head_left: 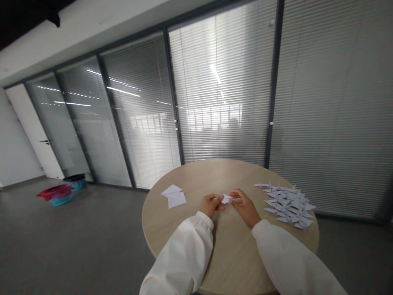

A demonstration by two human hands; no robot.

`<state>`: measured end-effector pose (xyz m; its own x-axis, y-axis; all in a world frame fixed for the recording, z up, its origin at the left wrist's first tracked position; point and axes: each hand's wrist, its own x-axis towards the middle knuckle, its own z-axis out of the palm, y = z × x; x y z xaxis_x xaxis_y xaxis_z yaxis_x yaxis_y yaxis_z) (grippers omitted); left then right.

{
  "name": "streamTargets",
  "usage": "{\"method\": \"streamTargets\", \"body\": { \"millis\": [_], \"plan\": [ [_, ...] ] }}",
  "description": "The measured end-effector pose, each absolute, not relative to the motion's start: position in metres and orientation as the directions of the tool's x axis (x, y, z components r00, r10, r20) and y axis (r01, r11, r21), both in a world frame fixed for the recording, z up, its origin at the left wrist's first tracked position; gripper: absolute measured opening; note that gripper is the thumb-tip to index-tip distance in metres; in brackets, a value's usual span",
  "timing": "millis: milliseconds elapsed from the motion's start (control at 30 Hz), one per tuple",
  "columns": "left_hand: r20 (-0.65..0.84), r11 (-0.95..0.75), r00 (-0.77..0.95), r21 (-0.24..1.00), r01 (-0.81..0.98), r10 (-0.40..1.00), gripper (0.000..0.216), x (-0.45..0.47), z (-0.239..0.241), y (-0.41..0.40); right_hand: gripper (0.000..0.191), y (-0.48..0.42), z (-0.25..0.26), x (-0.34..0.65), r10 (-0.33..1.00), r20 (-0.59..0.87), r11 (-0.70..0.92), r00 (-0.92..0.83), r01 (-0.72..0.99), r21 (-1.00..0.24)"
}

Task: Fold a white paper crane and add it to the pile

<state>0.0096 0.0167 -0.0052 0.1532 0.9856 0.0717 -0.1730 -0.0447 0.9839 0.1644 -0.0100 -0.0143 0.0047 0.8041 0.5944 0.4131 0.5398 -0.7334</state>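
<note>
A: How many flat paper sheets [173, 196]?
B: Two, overlapping. Plus one small folded piece [226, 199].
A: Paper cranes [287, 205]?
B: Over a dozen; too crowded to count exactly.
A: Anything else?
B: One red-lined bin [58, 193], one black-lined bin [75, 180], one round table [190, 176].

Looks forward and down from head height, close over the left hand [211, 203] and right hand [245, 206] at the round tabletop [196, 176]; faces the blind-covered glass wall [221, 102] beyond.

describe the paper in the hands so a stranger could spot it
Start at the round table before the blinds. Near its middle, the left hand and right hand pinch a small paper. It alone is held; flat sheets lie left of it, cranes right.
</note>
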Motion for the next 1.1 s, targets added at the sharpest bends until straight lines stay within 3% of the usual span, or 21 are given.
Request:
{"method": "streamTargets", "body": {
  "millis": [267, 1100],
  "plan": [
    [0.051, -0.004, 0.243, 0.982, -0.191, 0.969, 0.034, 0.0107, -0.0110, 0.0188, 0.015, -0.0129, -0.0121, 0.1599, 0.667, 0.730, 0.708, -0.151, 0.432, -0.558],
    [0.084, -0.064, 0.219, 0.993, -0.100, 0.972, 0.030, 0.0105, -0.0087, 0.0161, 0.012, -0.0107, -0.0142, 0.1615, 0.699, 0.705, 0.674, -0.117, 0.436, -0.596]
  ]
}}
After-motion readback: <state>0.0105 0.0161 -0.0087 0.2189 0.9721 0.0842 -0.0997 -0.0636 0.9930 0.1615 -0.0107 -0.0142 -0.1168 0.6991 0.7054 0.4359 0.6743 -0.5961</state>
